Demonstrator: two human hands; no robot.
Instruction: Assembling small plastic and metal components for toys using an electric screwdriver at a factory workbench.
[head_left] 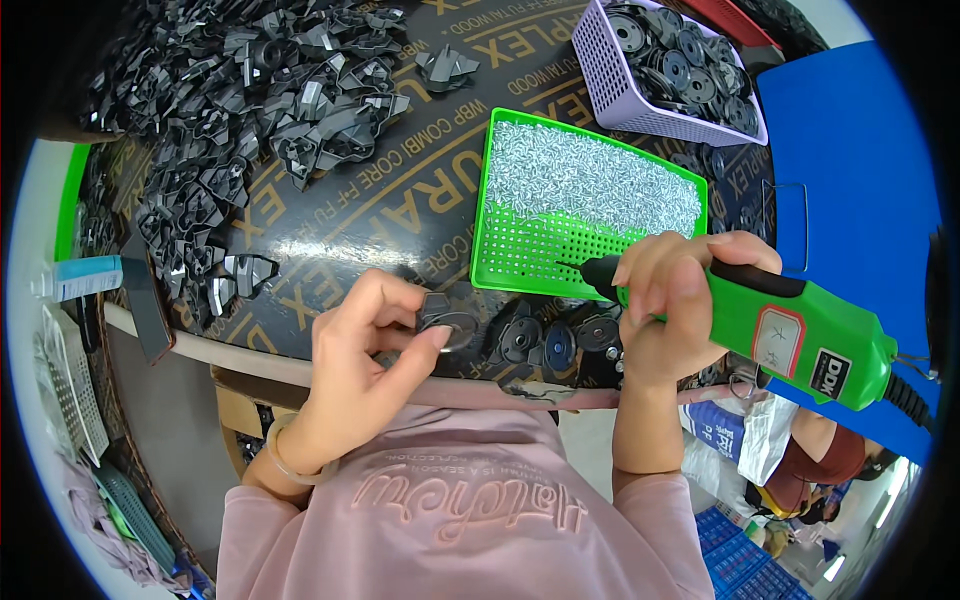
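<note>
My left hand (365, 345) pinches a small dark plastic part with a round disc (455, 322) between thumb and fingers, just above the table's near edge. Wrapped round a green electric screwdriver (830, 335) is my right hand (675, 300). The tool's black nose points left, its thin bit over the bare end of a green perforated tray (530, 255). A heap of small silvery screws (590, 175) fills the tray's far part. Several black round parts (545, 340) lie along the table edge between my hands.
A large pile of black angular plastic parts (290, 90) covers the table's left side. At the far right stands a lilac basket (610, 105) of black discs, beside a blue panel (850, 150). A pale blue bottle (85, 278) is at the left edge. Another person (815, 465) is at the lower right.
</note>
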